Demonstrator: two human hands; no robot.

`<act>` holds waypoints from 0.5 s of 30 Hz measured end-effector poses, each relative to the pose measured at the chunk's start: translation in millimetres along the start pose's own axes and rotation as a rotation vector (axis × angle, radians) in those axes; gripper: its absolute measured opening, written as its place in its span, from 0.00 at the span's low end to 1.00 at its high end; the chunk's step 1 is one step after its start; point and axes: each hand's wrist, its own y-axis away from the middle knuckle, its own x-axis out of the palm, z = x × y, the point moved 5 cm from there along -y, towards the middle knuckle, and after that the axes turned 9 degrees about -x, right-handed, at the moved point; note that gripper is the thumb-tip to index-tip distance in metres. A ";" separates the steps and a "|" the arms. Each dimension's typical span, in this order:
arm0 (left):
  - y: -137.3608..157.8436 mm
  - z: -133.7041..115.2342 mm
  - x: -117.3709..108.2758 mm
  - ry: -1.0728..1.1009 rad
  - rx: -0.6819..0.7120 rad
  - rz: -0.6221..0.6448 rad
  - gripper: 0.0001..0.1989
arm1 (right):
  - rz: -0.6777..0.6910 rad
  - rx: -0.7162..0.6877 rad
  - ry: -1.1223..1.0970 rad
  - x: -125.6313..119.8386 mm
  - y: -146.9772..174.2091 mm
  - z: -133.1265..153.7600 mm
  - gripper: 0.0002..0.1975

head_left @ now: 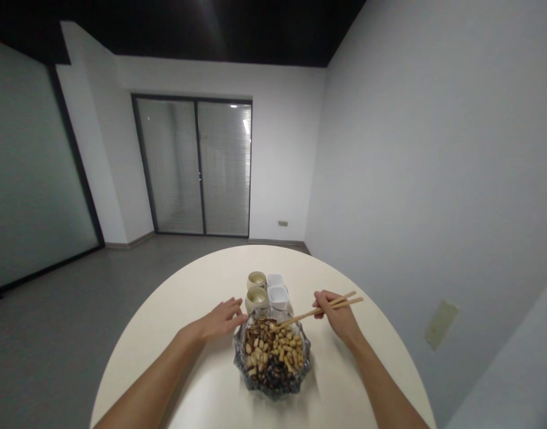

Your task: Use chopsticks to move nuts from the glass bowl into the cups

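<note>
A scalloped glass bowl (304, 372) holds nuts and seeds in separate heaps: striped sunflower seeds, pistachios (257, 353), peanuts (291, 351) and dark seeds (274, 373). My right hand (338, 316) grips a pair of wooden chopsticks (302, 316), their tips over the back of the heaps. Something small and pale is at the tips, too small to name. My left hand (224, 319) has its fingers stretched out, the fingertips at the bowl's left rim. Two pale ceramic cups (256, 298) and two white square cups (277, 297) stand just behind the bowl.
Everything stands on a round cream table (202, 387). A white wall (412, 149) runs along the right, with a socket plate (441, 323) low on it. Glass doors with blinds (224, 167) are across the room.
</note>
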 end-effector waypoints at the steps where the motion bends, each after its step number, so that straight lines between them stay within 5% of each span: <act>1: 0.0 -0.1 0.0 0.002 0.003 -0.002 0.37 | 0.003 0.006 -0.011 0.2 0.0 -0.1 0.28; 15: 3.8 -6.8 -1.8 -0.006 -0.024 0.024 0.38 | -0.043 0.003 -0.054 -3.6 -0.6 -6.7 0.27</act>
